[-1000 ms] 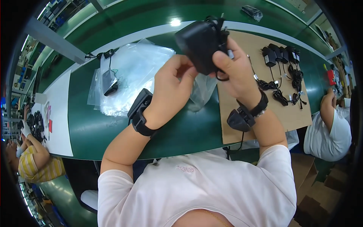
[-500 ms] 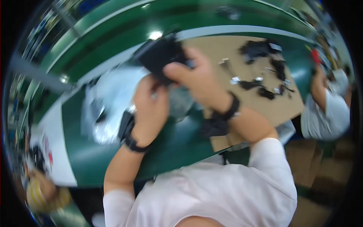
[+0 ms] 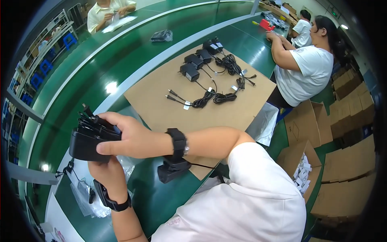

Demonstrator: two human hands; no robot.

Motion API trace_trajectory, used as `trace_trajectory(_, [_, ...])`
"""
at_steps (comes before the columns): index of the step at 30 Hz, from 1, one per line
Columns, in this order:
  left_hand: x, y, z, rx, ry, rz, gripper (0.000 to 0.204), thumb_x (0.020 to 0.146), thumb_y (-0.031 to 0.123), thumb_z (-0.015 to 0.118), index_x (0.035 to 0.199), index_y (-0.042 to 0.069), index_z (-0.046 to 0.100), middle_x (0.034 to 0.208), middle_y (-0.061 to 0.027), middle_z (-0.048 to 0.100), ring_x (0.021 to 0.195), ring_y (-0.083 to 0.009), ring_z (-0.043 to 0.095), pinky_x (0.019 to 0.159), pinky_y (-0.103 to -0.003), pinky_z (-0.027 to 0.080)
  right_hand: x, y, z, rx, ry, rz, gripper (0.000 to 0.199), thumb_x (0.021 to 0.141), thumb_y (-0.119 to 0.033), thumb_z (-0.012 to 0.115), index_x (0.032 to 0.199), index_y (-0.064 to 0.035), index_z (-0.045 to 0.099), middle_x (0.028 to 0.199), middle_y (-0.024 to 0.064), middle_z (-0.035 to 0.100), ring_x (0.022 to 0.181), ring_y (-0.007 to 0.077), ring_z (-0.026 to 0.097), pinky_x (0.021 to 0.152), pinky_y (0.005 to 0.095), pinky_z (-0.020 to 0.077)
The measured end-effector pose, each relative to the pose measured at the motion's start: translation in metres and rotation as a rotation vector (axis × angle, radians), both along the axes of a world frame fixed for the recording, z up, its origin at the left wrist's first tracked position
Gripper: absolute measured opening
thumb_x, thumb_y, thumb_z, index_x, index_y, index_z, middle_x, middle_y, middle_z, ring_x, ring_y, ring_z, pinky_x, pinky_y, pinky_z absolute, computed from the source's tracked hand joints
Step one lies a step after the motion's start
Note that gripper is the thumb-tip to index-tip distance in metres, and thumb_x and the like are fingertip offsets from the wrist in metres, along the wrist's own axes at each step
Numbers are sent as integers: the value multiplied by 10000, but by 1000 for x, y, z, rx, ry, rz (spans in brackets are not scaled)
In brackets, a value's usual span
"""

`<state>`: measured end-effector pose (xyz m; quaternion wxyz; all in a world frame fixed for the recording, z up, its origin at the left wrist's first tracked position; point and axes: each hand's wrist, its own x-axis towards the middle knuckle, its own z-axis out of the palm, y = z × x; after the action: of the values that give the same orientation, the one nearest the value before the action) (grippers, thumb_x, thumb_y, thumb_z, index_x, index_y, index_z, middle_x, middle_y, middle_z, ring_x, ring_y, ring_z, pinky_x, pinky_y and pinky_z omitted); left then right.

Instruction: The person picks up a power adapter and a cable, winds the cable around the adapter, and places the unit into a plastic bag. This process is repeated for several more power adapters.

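My right hand [image 3: 127, 137] grips a black power adapter [image 3: 86, 146] with bundled black cords [image 3: 94, 126] on top, thumb along its near side. Directly below, my left hand [image 3: 105, 171] is curled against the adapter's underside; its fingertips are hidden behind it. Both are at the left of the table, over clear plastic bags [image 3: 96, 207]. On a brown cardboard sheet [image 3: 151, 94] lie several black power adapters [image 3: 189, 71] and coiled cords with plugs [image 3: 203, 99], some bearing white tags.
A bagged black item [image 3: 162, 35] lies on the green surface beyond the pale rail. A black boxy device [image 3: 173, 170] with a cord sits below my right wristband. Co-workers sit at right [image 3: 304, 70] and far left [image 3: 113, 12]. Open cartons [image 3: 300, 165] stand on the floor at right.
The view has swung and sharpened, so the cardboard sheet shows more centrally. The adapter and both hands now appear farther left and lower, with the adapter still in my right hand.
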<state>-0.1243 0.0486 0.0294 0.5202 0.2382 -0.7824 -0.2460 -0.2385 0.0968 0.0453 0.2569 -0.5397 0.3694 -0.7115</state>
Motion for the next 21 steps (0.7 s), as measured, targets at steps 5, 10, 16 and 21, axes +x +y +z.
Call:
trace_trajectory(5, [9, -15, 6, 407, 179, -123, 120, 868, 86, 527, 924, -20, 530, 762, -40, 548, 637, -77, 500, 564, -183, 393, -9, 7, 11, 227, -289, 119, 632, 742, -202, 696, 1230, 37, 374, 1045, 102, 526, 900, 117, 526, 733, 241, 463])
trace_trajectory(10, [28, -41, 15, 477, 259, 25, 114, 861, 125, 546, 873, 12, 536, 646, 19, 481, 554, -27, 413, 476, -160, 314, -24, -4, 3, 91, -70, -132, 599, 707, -202, 722, 1188, 14, 439, 1012, 65, 559, 912, 113, 514, 797, 270, 442])
trace_trajectory(16, [24, -32, 21, 365, 229, -11, 111, 828, 91, 591, 866, -14, 586, 710, -20, 581, 634, -63, 514, 584, -193, 415, -7, 8, 9, 107, 875, -442, 529, 696, -103, 690, 1180, -59, 480, 936, 155, 577, 815, 312, 577, 707, 330, 475])
trace_trajectory(21, [33, -35, 19, 219, 230, 2, 78, 808, 73, 594, 817, -4, 594, 675, -43, 577, 607, -112, 529, 559, -226, 423, 14, 0, -2, 66, 1088, -385, 542, 682, -96, 684, 1179, -67, 470, 779, 135, 505, 684, 310, 528, 608, 365, 449])
